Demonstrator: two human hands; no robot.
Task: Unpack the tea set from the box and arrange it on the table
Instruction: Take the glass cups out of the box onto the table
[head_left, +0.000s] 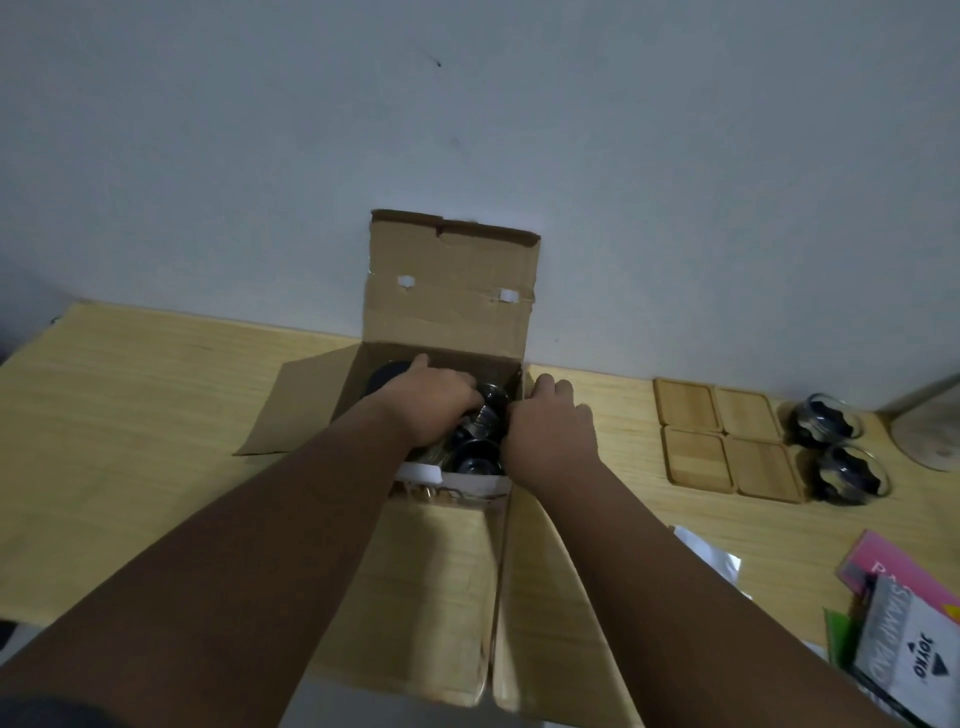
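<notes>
Inside box (447, 306), left hand (434, 402) perhaps grasping dark glassware (480, 431); right hand (550, 431) grip unclear, fingers hidden.

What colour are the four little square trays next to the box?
Light wood-brown, like bamboo. The square trays show best in the head view.

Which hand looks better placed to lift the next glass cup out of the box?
Probably the left hand: it is already inside the box, fingers on the glass cups. The right hand rests on the box's right wall, seemingly steadying it.
</notes>
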